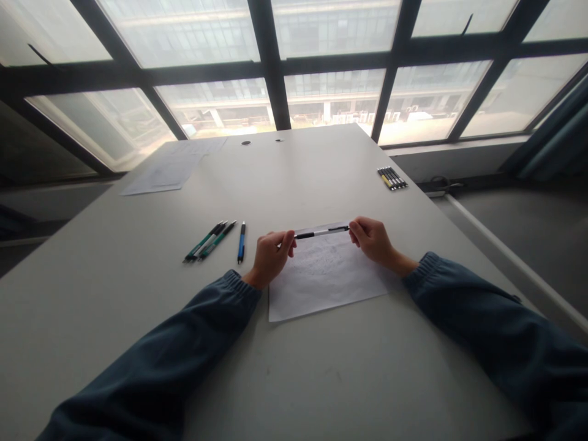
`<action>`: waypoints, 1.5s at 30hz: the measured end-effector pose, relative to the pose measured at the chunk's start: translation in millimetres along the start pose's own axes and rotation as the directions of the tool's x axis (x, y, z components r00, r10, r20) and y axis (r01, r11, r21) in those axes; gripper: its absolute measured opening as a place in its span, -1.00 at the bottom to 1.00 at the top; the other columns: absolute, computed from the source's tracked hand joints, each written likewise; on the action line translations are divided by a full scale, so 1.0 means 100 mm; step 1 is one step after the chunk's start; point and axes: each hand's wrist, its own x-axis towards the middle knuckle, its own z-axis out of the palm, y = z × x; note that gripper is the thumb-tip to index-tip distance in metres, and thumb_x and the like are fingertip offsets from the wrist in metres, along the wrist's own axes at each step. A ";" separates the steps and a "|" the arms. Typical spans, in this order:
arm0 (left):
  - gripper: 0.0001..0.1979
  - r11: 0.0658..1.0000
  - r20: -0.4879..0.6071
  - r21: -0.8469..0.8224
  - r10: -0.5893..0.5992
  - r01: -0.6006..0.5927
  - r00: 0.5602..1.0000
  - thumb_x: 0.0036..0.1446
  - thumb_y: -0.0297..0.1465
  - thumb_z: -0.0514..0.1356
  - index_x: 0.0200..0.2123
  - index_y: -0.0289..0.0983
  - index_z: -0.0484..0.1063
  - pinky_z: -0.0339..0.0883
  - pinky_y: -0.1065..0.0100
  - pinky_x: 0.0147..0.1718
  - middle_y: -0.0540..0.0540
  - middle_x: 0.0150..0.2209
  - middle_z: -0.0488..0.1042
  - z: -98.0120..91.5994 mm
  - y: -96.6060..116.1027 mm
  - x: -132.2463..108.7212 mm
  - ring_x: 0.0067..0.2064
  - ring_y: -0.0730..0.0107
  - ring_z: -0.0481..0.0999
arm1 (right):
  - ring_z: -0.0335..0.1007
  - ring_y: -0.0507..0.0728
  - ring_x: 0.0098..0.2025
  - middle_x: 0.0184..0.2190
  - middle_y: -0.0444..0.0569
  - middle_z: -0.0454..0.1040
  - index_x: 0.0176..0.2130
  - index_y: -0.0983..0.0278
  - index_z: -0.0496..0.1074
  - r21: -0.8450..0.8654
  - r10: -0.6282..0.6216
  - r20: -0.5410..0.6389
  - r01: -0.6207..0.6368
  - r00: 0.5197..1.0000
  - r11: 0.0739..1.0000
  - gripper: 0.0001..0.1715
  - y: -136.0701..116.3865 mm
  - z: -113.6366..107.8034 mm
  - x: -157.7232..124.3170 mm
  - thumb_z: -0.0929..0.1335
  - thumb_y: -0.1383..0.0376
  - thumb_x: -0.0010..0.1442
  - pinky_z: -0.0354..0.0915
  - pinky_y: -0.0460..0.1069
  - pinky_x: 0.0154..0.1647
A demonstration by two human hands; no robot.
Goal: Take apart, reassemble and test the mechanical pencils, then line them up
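A white and black pen (322, 233) is held level above a scribbled sheet of paper (321, 282). My left hand (272, 254) pinches its left end, by the black grip. At the other end, near the clip, the fingers of my right hand (371, 240) are closed on it. Both tips of the pen are hidden by my fingers. Just left of my left hand lies a blue pen (241, 242) with black ends. Beside that, several green, white and black pens (209, 242) lie in a slanted group.
Toward the right edge of the white table (294, 177) several black, white and yellow pens (392, 178) lie side by side. Printed sheets (160, 168) rest at the far left. Two small round dark-and-silver spots (246, 143) show near the far edge, before the windows.
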 end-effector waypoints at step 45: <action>-0.44 1.000 0.023 -0.024 -0.004 0.004 1.000 0.38 -0.10 0.02 -0.61 -0.23 0.45 0.39 0.34 -0.26 0.02 -0.67 0.46 -0.01 0.01 0.00 -0.54 0.42 0.48 | 0.19 0.00 -0.60 -0.68 -0.15 0.31 -0.58 0.24 0.30 0.007 0.013 0.003 -0.013 1.000 1.000 -0.33 0.03 0.00 0.01 0.25 -0.15 0.34 0.16 -0.05 -0.51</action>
